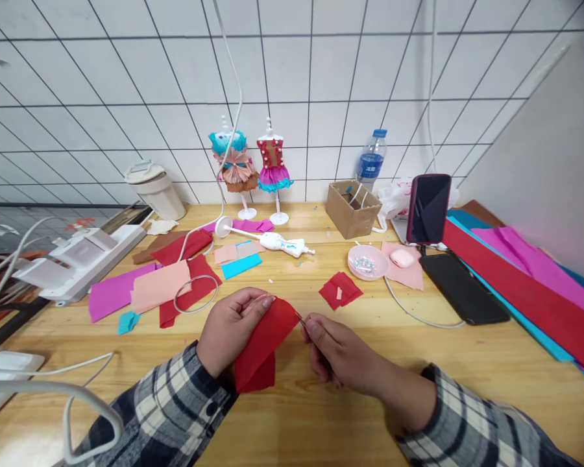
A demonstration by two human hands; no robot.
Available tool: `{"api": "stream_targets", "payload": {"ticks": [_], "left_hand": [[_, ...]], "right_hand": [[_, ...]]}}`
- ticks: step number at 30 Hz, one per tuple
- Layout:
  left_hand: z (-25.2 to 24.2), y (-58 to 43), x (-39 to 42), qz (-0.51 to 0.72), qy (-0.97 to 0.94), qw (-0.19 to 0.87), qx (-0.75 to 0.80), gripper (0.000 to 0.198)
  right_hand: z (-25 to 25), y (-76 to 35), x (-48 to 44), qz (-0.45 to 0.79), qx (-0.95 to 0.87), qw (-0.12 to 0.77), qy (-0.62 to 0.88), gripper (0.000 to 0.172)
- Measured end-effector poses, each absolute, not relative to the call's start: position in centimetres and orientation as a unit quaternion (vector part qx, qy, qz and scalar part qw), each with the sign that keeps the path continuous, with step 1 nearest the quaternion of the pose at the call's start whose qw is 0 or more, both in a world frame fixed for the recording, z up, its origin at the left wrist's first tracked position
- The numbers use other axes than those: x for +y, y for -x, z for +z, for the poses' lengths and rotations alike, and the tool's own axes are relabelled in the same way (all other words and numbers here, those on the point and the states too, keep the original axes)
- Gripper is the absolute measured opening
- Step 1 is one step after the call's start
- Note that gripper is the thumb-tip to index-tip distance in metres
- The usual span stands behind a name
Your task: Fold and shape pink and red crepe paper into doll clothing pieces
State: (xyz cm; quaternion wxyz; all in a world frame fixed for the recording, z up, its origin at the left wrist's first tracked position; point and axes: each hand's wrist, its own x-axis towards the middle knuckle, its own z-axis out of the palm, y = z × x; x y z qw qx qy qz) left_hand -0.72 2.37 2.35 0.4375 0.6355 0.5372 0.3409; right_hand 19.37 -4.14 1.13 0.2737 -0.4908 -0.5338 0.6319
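Observation:
My left hand [234, 327] pinches the upper left edge of a folded red paper piece [265, 344], which hangs down over the wooden table. At the paper's upper right corner, my right hand [338, 353] is closed on a thin dark metal tool [300, 320], its tip touching the edge. Most of the tool is hidden in my fingers. Right of the hands lies a small red paper square [349, 292] with a pale pink scrap on it. Behind it stands a pink dish [368, 262] of small beads. A bare white mannequin [282, 244] lies on its side beyond my hands.
Two dressed mannequins [274, 162] stand by the tiled wall, near a cardboard box [353, 211] and a bottle [372, 155]. Coloured paper [158, 285] and a power strip [85, 263] lie left; phones [464, 285] and long paper strips [530, 279] lie right.

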Motion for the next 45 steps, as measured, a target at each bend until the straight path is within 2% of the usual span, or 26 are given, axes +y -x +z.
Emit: {"api": "stream_targets", "payload": {"ticks": [18,28,45], "left_hand": [[1.99,0.55,2.26,0.331,-0.669,0.419,0.517,0.029],[2.14,0.40,2.26,0.329,-0.680,0.407,0.513,0.028],[2.43,0.09,1.72,0.323,-0.678,0.442,0.490,0.025]], "right_hand": [[0.96,-19.33,-3.95,0.638,-0.537,0.265,0.484,0.049],[0.67,-19.51,-3.96,0.609,-0.567,0.278,0.480,0.044],[0.78,-19.50,-4.04,0.608,-0.568,0.280,0.478,0.049]]}}
